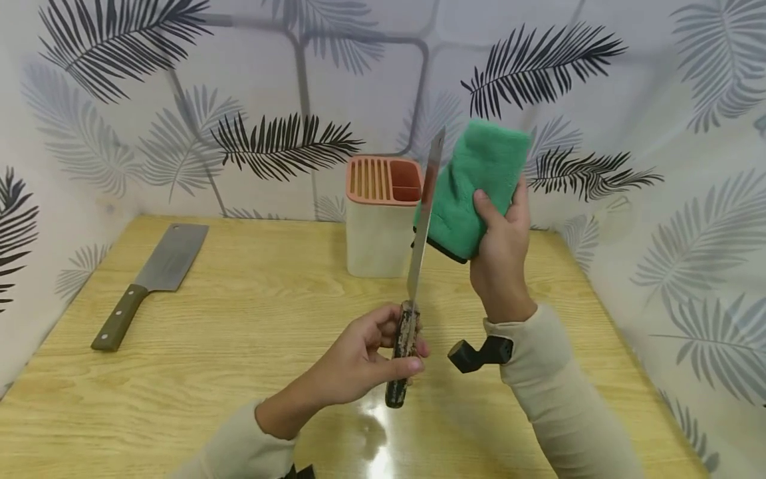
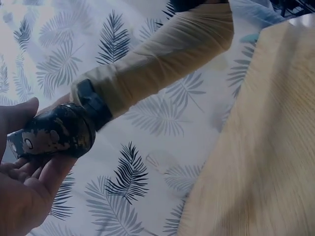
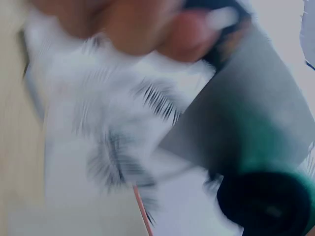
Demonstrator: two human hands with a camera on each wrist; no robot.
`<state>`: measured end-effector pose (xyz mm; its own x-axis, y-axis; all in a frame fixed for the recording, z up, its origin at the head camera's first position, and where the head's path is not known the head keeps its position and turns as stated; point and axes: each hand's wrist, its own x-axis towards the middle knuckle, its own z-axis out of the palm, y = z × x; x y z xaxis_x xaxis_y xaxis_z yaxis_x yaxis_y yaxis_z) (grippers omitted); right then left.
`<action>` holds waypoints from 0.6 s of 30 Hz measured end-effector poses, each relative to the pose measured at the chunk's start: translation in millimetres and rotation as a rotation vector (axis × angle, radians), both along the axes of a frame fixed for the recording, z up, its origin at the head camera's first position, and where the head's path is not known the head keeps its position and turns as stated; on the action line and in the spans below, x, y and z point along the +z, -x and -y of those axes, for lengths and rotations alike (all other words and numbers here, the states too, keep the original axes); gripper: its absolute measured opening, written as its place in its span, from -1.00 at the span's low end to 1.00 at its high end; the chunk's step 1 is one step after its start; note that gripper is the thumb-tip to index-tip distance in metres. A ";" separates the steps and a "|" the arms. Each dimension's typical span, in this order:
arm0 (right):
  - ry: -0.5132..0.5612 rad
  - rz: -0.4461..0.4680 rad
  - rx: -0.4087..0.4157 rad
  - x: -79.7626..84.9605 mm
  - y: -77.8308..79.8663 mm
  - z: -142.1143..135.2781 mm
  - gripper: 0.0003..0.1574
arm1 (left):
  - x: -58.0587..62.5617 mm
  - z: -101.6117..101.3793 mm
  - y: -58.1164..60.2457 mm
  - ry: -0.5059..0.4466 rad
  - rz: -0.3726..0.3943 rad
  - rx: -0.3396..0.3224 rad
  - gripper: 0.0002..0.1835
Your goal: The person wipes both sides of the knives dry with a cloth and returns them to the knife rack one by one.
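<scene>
My left hand (image 1: 359, 359) grips a cleaver by its dark, mottled, worn handle (image 1: 402, 359). The blade (image 1: 422, 233) points up and is seen nearly edge-on in the head view. To its right, my right hand (image 1: 504, 249) holds a folded green cloth (image 1: 479, 183) with a dark edge, thumb on the near side. The cloth is close to the blade; whether they touch I cannot tell. In the left wrist view the handle (image 2: 54, 130) lies between thumb and fingers. The right wrist view is blurred but shows the broad grey blade (image 3: 221, 103) with a green tint.
A second cleaver (image 1: 175, 256) with an olive riveted handle lies on the wooden table (image 1: 257, 293) at the left. Behind the blade stands a cream knife block (image 1: 376, 239) with an orange slotted top. Leaf-patterned sheets (image 1: 383, 86) surround the table.
</scene>
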<state>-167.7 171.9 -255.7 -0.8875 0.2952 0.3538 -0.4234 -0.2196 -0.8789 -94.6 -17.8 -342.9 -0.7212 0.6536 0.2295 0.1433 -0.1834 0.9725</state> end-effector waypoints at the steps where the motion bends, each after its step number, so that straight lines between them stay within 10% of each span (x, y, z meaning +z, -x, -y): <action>1: -0.067 -0.057 -0.022 -1.6 -2.3 0.6 -0.27 | 0.9 -0.3 0.6 -0.008 -0.006 0.006 -0.62; 9: -1.082 -0.723 -0.274 -28.1 -31.5 15.5 -0.34 | -0.5 4.5 9.8 -0.027 -0.125 0.178 -0.56; 13: -1.322 -0.801 -0.309 -35.8 -38.4 17.6 -0.38 | -5.9 7.5 16.3 -0.049 -0.168 0.233 -0.59; 18: -1.416 -0.763 -0.343 -33.9 -35.3 14.2 -0.35 | -10.6 9.6 17.6 -0.125 -0.017 0.126 -0.49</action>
